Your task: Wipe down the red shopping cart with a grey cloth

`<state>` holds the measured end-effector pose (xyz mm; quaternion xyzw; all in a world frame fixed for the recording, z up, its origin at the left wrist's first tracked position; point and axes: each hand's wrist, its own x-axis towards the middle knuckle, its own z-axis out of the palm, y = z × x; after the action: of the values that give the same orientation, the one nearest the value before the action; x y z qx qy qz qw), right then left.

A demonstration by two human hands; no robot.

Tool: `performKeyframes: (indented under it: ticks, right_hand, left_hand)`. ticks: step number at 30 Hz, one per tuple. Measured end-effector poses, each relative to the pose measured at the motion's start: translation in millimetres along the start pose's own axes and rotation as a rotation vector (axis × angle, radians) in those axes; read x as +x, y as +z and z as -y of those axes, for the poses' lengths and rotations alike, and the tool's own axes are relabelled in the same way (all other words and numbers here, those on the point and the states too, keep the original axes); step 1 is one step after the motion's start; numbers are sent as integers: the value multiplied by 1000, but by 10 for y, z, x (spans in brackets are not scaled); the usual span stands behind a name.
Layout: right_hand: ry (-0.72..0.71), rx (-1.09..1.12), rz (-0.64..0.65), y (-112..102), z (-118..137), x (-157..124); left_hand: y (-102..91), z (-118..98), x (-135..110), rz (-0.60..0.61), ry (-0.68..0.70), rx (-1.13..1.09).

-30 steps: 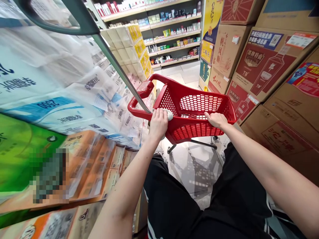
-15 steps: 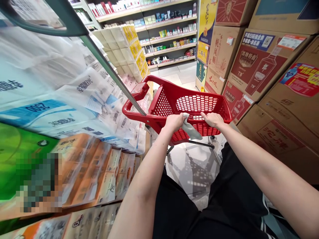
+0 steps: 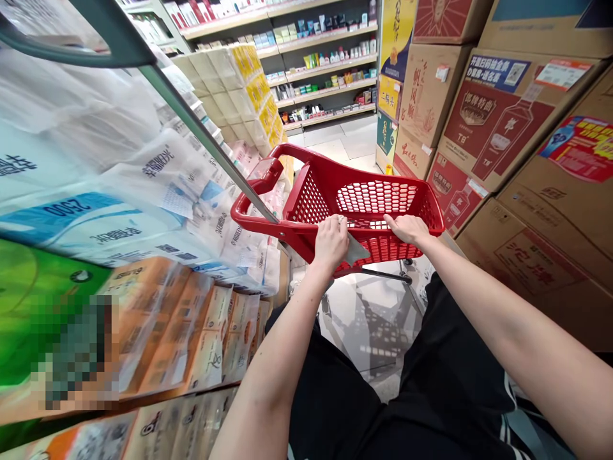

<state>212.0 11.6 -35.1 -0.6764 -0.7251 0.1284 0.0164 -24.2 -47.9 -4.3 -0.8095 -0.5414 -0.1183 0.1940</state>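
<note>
A red plastic shopping cart (image 3: 368, 198) with a perforated basket stands on the tiled aisle floor in front of me. My left hand (image 3: 329, 241) presses a pale grey cloth (image 3: 355, 250) against the near rim of the basket, fingers closed on it. My right hand (image 3: 407, 229) grips the same near rim further right, fingers curled over the edge. A grey metal handle pole (image 3: 205, 140) slants up from the cart's left side to the top left corner.
Stacked packs of tissue and toilet paper (image 3: 119, 211) fill the left side. Brown and red cardboard cartons (image 3: 502, 128) are piled along the right. Shelves of small goods (image 3: 325, 57) stand at the aisle's far end. My dark trousers (image 3: 407, 383) show below.
My left hand has slid the cloth along the near rim from the left corner toward the middle. My right hand has stayed on the rim. The view has shifted slightly.
</note>
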Motion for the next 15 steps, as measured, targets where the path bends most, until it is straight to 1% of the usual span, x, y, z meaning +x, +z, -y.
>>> performKeyframes:
  ticks: [2,4,7,9,12,15]
  right_hand:
    - [-5,-3,-1,-8,-7,-16]
    - [-8,-1,2,-16,-14,-27]
    - [-14,8,1,-19,-22,-25]
    - [-18,13,-5,-11,-21,-14]
    - [-27,4,-4,6,-5,3]
    - [-44,-23,12,17,19,11]
  left_hand:
    - [8,-12,-36,-17,49,8]
    - [-21,41,-53,-1,78,19]
    - [-94,160,-70,45,71,40]
    - [-129,209,-76,52,45,73]
    - [-136,213,-55,50,24,119]
    - [-104,173,20,121,86,102]
